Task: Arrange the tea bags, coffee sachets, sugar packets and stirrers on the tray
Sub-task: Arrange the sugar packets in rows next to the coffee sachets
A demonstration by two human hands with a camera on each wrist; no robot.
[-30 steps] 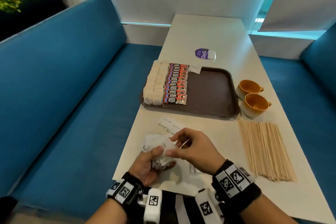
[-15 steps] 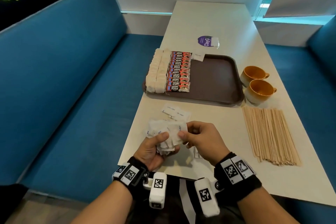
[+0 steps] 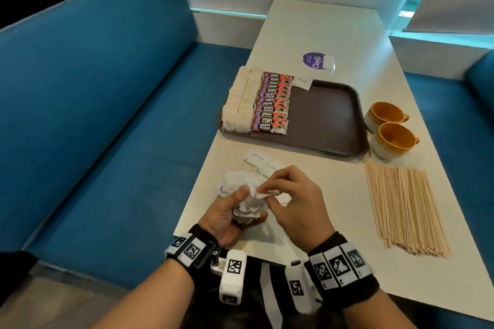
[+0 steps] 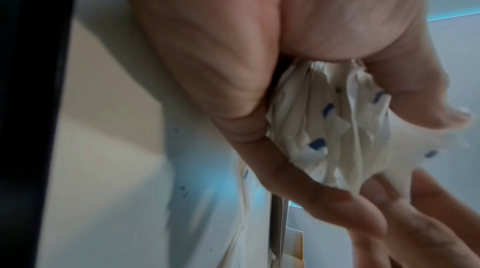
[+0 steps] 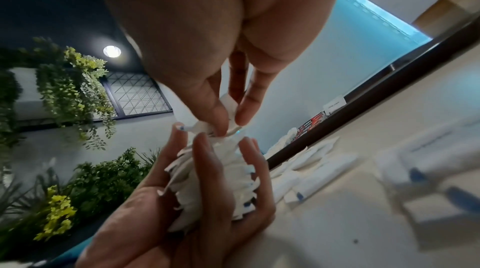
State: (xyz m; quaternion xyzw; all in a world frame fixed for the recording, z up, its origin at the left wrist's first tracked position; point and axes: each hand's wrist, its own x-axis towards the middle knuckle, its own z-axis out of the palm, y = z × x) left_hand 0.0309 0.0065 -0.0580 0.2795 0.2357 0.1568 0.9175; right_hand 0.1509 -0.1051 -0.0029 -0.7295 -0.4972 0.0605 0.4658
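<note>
My left hand (image 3: 235, 208) grips a bunch of white sugar packets (image 3: 248, 208) with blue marks (image 4: 337, 134) (image 5: 221, 180) just above the table's near edge. My right hand (image 3: 270, 192) pinches one packet (image 5: 207, 122) at the top of that bunch. More sugar packets (image 3: 258, 160) lie loose on the table before my hands. The brown tray (image 3: 326, 115) holds two rows of tea bags (image 3: 240, 101) and a row of red coffee sachets (image 3: 272, 104) at its left side, with one sugar packet (image 3: 302, 82) at its far edge. Wooden stirrers (image 3: 403, 205) lie in a pile at the right.
Two orange cups (image 3: 390, 128) stand right of the tray. A purple round sticker (image 3: 315, 60) with a small white packet lies beyond the tray. A blue bench (image 3: 107, 115) runs along the table's left side.
My hands stayed near the table's front edge working the bunch of sugar packets. The right fingers moved to pinch a packet at the top of the bunch.
</note>
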